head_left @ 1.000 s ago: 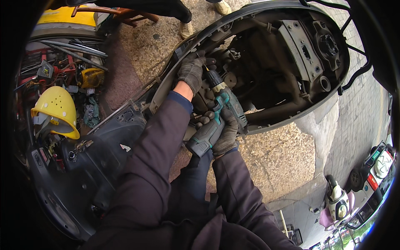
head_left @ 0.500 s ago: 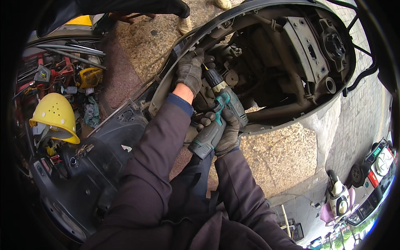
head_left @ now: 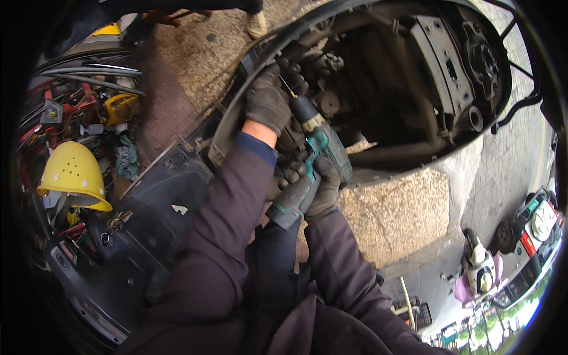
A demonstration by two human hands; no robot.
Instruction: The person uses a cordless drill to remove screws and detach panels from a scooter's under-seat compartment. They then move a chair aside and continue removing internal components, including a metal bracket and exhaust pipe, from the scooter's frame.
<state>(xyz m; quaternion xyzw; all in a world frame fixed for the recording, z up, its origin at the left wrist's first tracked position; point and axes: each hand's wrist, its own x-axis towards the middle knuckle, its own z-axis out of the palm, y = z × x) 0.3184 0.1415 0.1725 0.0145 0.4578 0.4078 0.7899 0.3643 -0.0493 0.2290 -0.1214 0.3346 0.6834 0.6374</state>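
My right hand (head_left: 324,188), in a grey-brown work glove, is wrapped round the handle of a teal and dark grey cordless drill (head_left: 318,145). The drill's black chuck points up and left, with a thin golden-tipped bit (head_left: 291,90) sticking out of it. My gloved left hand (head_left: 266,103) is beside the bit, at the inner edge of the black scooter body shell (head_left: 378,178). Its fingers are curled and partly hidden, so whatever they pinch does not show. Inside the opened shell lie dusty frame tubes and engine parts (head_left: 329,105).
A yellow hard hat (head_left: 74,174) lies at left among scattered tools (head_left: 62,109). Below it spreads the scooter's black front body and footboard (head_left: 148,236), with keys (head_left: 106,238). Another person's shoe (head_left: 257,25) stands at the top. Parked vehicles (head_left: 529,251) are at lower right.
The view has shifted slightly. My left hand's fingers have curled further in by the shell edge, and the bit shows more plainly. My right hand still grips the drill in nearly the same place.
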